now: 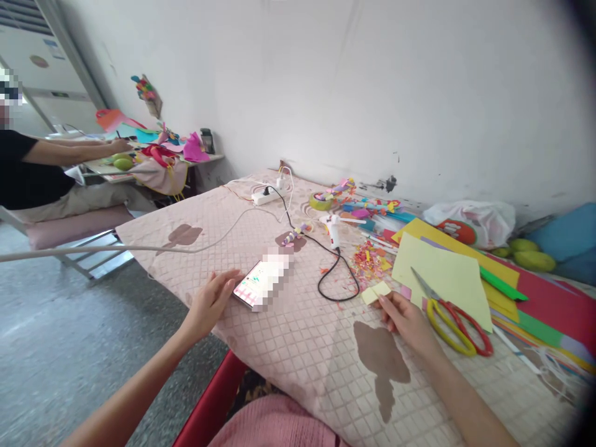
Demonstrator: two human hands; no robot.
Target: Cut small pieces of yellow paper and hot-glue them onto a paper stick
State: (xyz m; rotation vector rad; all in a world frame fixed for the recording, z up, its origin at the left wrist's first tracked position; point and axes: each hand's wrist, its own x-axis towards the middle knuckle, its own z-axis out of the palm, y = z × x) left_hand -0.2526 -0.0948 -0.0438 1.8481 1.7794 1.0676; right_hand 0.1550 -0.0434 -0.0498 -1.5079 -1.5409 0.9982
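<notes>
My left hand [213,302] rests at the left edge of a lit phone [261,280], its fingers stretched out and the fingertips touching or almost touching the phone. Part of the screen is blurred out. My right hand [404,315] pinches a small pale yellow piece of paper [376,292] with a fold or seam across it. Beside that hand, scissors [454,323] with one yellow and one red handle lie partly over a pale yellow sheet [440,273]. A white glue gun [333,233] stands beyond, its black cord looped on the tablecloth [307,335].
Paper scraps [370,259] lie near the glue gun. Coloured sheets [554,292], a plastic bag [470,217] and green fruit [531,256] fill the right side. A power strip [267,196] sits at the back; a white cable [139,249] crosses leftward. Another person [32,167] sits at the far-left table.
</notes>
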